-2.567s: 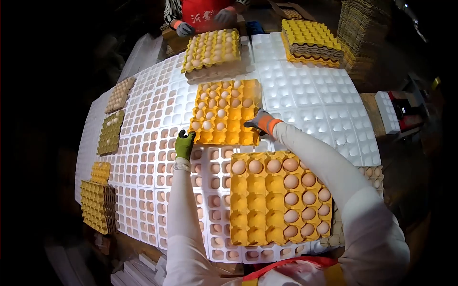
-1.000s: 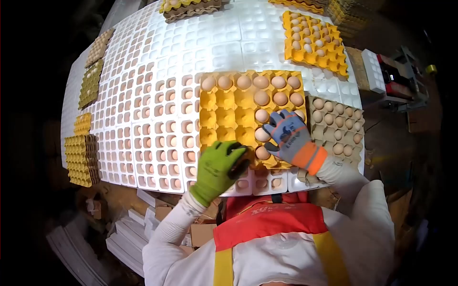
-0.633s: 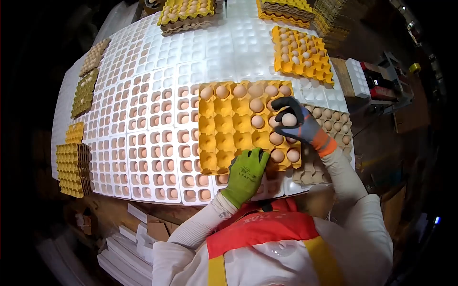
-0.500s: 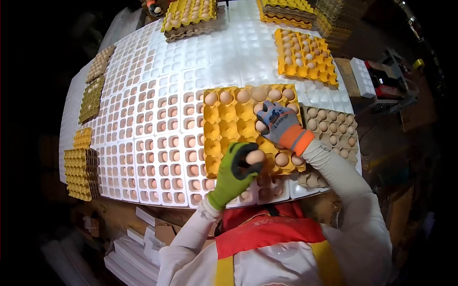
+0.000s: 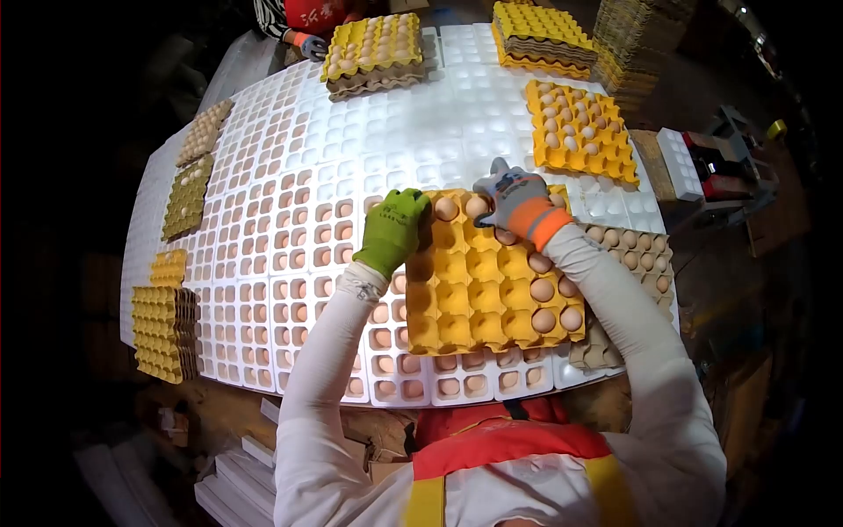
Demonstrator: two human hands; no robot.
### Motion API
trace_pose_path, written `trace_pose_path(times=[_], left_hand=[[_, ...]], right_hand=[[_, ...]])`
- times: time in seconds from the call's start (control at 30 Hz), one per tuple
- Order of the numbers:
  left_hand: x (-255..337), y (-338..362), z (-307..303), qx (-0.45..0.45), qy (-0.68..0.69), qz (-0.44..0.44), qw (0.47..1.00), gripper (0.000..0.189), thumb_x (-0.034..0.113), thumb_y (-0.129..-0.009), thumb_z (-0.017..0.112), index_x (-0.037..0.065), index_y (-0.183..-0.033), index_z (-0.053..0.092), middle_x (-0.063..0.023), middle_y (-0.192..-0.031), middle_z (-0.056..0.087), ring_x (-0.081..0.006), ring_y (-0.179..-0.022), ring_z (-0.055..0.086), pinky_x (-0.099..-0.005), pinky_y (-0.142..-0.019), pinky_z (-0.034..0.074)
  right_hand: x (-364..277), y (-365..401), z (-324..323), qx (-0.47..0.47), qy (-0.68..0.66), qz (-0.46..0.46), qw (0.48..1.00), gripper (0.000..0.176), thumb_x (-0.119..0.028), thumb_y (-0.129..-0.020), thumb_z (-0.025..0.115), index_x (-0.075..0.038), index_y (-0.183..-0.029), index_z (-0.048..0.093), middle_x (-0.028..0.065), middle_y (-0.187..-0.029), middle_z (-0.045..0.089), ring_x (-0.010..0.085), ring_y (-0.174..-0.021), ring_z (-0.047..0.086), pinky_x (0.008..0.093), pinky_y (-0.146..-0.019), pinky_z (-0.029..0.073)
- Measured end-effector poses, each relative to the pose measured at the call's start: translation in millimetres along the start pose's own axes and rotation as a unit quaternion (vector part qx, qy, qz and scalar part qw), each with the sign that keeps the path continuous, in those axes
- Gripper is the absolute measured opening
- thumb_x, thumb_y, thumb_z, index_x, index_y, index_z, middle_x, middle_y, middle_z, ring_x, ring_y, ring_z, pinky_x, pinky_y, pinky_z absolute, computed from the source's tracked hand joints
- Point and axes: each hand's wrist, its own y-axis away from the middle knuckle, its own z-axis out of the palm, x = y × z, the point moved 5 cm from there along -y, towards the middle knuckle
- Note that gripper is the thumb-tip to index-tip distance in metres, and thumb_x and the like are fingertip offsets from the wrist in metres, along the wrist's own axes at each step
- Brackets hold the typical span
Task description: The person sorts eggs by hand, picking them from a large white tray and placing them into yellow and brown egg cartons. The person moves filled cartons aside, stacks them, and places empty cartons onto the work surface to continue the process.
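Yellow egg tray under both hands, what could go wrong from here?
The yellow tray carries eggs only along its far row and right side. If the left hand and right hand, both at its far edge, lift it, it may sag or tilt and spill them. It also lies on the egg-filled white grid, so pressing down could crack the eggs beneath.

Egg packing workshop; long white cell grid (image 5: 290, 220) full of eggs; stacked yellow cartons (image 5: 544, 35); pulp trays (image 5: 162, 329).
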Motion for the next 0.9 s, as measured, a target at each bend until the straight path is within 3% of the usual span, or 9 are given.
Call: trace_pose_path(times=[0.07, 0.2, 0.3, 0.37, 0.43, 0.5, 0.7, 0.83, 0.9], left_hand=[[-4.3, 4.9, -5.9, 0.039, 0.047, -0.042, 0.997, 0.03, 0.013, -0.078, 0.076, 0.014, -0.106, 0.065, -0.0069, -0.103, 0.065, -0.0296, -0.093, 0.063, -0.0391, -0.078, 0.054], [-26.3, 12.5, -7.4, 0.106, 0.355, -0.173, 0.913, 0.042, 0.013, -0.086, 0.074, 0.014, -0.126, 0.064, -0.0024, -0.105, 0.065, -0.0163, -0.093, 0.065, -0.0292, -0.073, 0.053], [-43.7, 24.4, 7.6, 0.047, 0.74, -0.269, 0.615, 0.045, 0.025, -0.098, 0.063, 0.015, -0.141, 0.054, 0.0023, -0.12, 0.064, -0.0084, -0.092, 0.061, -0.0208, -0.064, 0.047], [-40.1, 15.7, 2.3, 0.026, 0.751, -0.2, 0.628, 0.04, 0.026, -0.098, 0.061, 0.013, -0.136, 0.059, 0.0027, -0.116, 0.064, -0.0071, -0.091, 0.06, -0.0199, -0.066, 0.047], [-35.3, -5.3, 4.0, -0.004, 0.564, -0.108, 0.819, 0.032, 0.019, -0.092, 0.064, 0.015, -0.123, 0.069, -0.0008, -0.116, 0.063, -0.0134, -0.094, 0.063, -0.0273, -0.07, 0.052], [-1.0, -25.4, -19.7, -0.005, 0.126, -0.042, 0.991, 0.024, 0.015, -0.086, 0.067, 0.016, -0.109, 0.074, -0.0065, -0.116, 0.06, -0.0236, -0.095, 0.065, -0.0362, -0.073, 0.056], [11.9, -60.6, 18.1, -0.11, -0.02, -0.048, 0.993, 0.015, 0.027, -0.083, 0.075, 0.015, -0.093, 0.074, -0.0112, -0.107, 0.059, -0.0324, -0.096, 0.066, -0.0425, -0.077, 0.057], [-93.0, -37.7, -1.2, 0.017, 0.432, -0.151, 0.889, 0.044, 0.039, -0.071, 0.088, 0.012, -0.104, 0.077, -0.0076, -0.103, 0.068, -0.0252, -0.092, 0.066, -0.0364, -0.081, 0.055], [-157.5, -16.4, -8.6, 0.119, 0.272, -0.263, 0.918, 0.042, 0.039, -0.074, 0.087, 0.011, -0.104, 0.077, -0.0071, -0.102, 0.067, -0.0248, -0.091, 0.067, -0.0364, -0.081, 0.055]], right_hand=[[-19.6, -14.3, 9.4, -0.046, 0.138, 0.006, 0.989, 0.049, -0.047, -0.081, 0.078, -0.023, -0.123, 0.068, 0.0092, -0.126, 0.056, 0.0294, -0.109, 0.063, 0.0434, -0.083, 0.055], [-8.7, -3.7, -2.1, 0.007, -0.015, -0.015, 1.0, 0.045, -0.045, -0.08, 0.079, -0.021, -0.117, 0.069, 0.0095, -0.124, 0.056, 0.0267, -0.106, 0.065, 0.0392, -0.085, 0.054], [28.4, 4.0, 4.7, 0.103, -0.418, -0.039, 0.902, 0.037, -0.033, -0.081, 0.083, -0.016, -0.112, 0.07, 0.0052, -0.101, 0.065, 0.0179, -0.088, 0.064, 0.0315, -0.078, 0.052], [27.5, 9.4, 14.9, 0.023, -0.671, 0.04, 0.74, 0.03, -0.024, -0.086, 0.081, -0.01, -0.109, 0.07, 0.0005, -0.085, 0.065, 0.0103, -0.076, 0.06, 0.0253, -0.07, 0.05], [17.9, 17.1, 1.6, 0.044, -0.679, 0.058, 0.731, 0.025, -0.018, -0.088, 0.079, -0.006, -0.108, 0.068, -0.0011, -0.082, 0.063, 0.0076, -0.072, 0.058, 0.0231, -0.065, 0.048], [14.8, 16.4, -2.7, 0.061, -0.671, 0.039, 0.738, 0.026, -0.021, -0.091, 0.075, -0.006, -0.111, 0.067, -0.0006, -0.085, 0.065, 0.0079, -0.074, 0.06, 0.0238, -0.067, 0.048], [3.8, 1.7, -14.0, 0.059, -0.658, 0.031, 0.75, 0.031, -0.024, -0.092, 0.074, -0.007, -0.116, 0.067, -0.0011, -0.088, 0.065, 0.0079, -0.073, 0.06, 0.0237, -0.064, 0.047], [-6.8, -50.0, -6.5, 0.042, -0.647, 0.027, 0.761, 0.031, -0.021, -0.087, 0.082, -0.008, -0.112, 0.07, -0.001, -0.084, 0.066, 0.0068, -0.068, 0.059, 0.0216, -0.059, 0.045], [-37.7, -81.4, -15.7, -0.032, -0.592, 0.049, 0.804, 0.035, -0.022, -0.083, 0.085, -0.007, -0.111, 0.071, -0.0012, -0.085, 0.067, 0.0064, -0.072, 0.06, 0.0211, -0.063, 0.047]])
